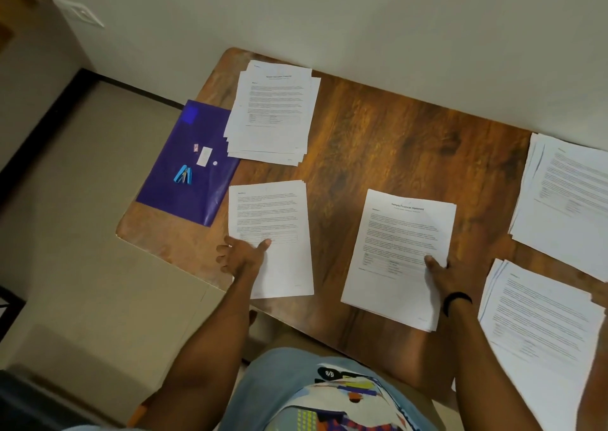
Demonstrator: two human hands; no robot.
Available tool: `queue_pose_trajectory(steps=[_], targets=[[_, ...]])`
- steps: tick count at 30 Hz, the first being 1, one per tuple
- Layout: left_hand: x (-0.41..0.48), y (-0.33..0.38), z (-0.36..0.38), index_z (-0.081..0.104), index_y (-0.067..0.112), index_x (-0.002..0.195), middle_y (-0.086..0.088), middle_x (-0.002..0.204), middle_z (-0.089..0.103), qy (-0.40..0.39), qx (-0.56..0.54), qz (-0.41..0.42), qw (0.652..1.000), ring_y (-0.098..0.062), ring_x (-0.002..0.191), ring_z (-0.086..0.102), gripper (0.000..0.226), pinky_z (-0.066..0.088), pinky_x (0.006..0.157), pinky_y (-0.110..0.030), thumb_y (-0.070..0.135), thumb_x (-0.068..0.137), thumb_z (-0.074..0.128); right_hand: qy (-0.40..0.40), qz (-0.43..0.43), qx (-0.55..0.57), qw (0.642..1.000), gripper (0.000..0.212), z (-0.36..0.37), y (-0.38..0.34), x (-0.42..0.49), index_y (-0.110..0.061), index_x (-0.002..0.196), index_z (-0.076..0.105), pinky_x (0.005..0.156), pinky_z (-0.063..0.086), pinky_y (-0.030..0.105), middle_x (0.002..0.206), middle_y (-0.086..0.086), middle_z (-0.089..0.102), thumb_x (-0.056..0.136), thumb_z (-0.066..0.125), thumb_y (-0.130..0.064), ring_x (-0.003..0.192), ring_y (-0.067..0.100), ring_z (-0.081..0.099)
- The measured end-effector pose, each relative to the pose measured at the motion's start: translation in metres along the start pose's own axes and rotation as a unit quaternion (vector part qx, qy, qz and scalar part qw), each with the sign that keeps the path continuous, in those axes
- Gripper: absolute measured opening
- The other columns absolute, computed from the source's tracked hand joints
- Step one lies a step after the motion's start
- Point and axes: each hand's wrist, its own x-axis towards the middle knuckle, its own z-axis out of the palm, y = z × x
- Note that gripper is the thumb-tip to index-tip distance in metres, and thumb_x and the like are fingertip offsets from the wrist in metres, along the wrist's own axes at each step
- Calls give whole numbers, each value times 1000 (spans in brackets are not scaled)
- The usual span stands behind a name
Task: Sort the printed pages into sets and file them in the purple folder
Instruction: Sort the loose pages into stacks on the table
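Note:
Several stacks of printed pages lie on a wooden table [378,141]. My left hand [241,256] grips the lower left edge of a near-left stack [273,220], thumb on top. My right hand [450,272] holds the right edge of a middle stack [398,243] with a title line, thumb on the paper. A fanned stack [273,111] lies at the far left. Two more stacks sit at the right, one far [566,193] and one near [539,332]. The purple folder [187,167] lies shut at the table's left end, partly under the fanned stack.
A small blue stapler [183,175], a white label [204,156] and small bits rest on the folder. A white wall runs behind the table. Tiled floor lies to the left. A black band is on my right wrist [455,300].

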Motion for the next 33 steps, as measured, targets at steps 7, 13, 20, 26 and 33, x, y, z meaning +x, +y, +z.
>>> queue_pose_trajectory(steps=[7,13,20,26,33], targets=[[-11,5,8,40,10,129,-16,126,60,-25,-81,76,993,-38,110,60,58,51,94,-50,39,89,71,4,25,27,999,40,7,-7,-6,-14,133,57,93,46,42,124,9,64,98,61,-34,111,34,60],[-34,11,17,52,13,109,-9,107,67,17,-77,129,989,-27,92,63,21,50,73,-36,18,94,65,7,28,24,999,43,-3,10,1,-28,125,62,99,50,54,119,-1,68,90,64,-52,107,29,64],[-37,11,15,68,7,94,-11,88,70,115,-11,170,979,-24,77,64,11,52,70,-35,16,95,63,18,6,86,996,30,-26,1,-8,-18,123,65,97,52,49,113,-1,69,95,68,-27,105,27,66],[-41,18,4,55,11,98,-1,93,65,6,-206,244,948,-14,84,62,2,49,74,-29,12,98,57,-96,58,299,948,38,-56,8,-8,-14,138,56,92,57,41,132,6,66,100,55,-10,117,28,65],[-72,49,36,66,8,120,-6,120,68,-141,-221,301,917,-24,108,63,24,52,96,-41,11,98,59,-142,145,435,877,11,-69,15,-30,-20,92,78,55,60,29,84,1,75,88,68,-21,69,14,74]])
